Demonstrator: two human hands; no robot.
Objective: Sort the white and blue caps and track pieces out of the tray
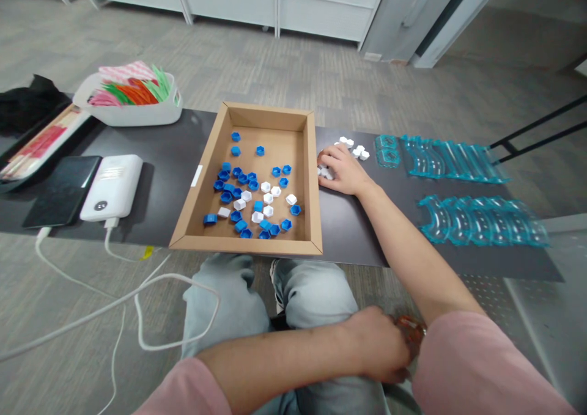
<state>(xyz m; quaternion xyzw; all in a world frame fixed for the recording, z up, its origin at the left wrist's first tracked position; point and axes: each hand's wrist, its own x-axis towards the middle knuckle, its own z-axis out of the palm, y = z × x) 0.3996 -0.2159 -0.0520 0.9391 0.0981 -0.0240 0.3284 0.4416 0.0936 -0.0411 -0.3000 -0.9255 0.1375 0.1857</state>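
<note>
My right hand [342, 169] rests on the dark table just right of the cardboard tray, its fingers curled around small white hexagonal pieces [326, 172]. More white hexagonal pieces [360, 153] lie beyond the knuckles. Inside the cardboard tray [313, 176] are many small blue hexagonal pieces [227, 197], open like little cups, mixed with white ones [257, 217]. Low over my right thigh, my left hand [380, 345] is closed beside a shiny orange-brown object [411, 329]. Its fingertips are turned away, so what they grip is unclear.
Teal clear plastic trays [481, 220] lie in rows on the table's right part, with a small teal piece [387, 151] beside them. At left are a white power bank [112, 187], a black phone [62, 192], loose cables [114, 305] and a white basket [142, 117] of colourful strips.
</note>
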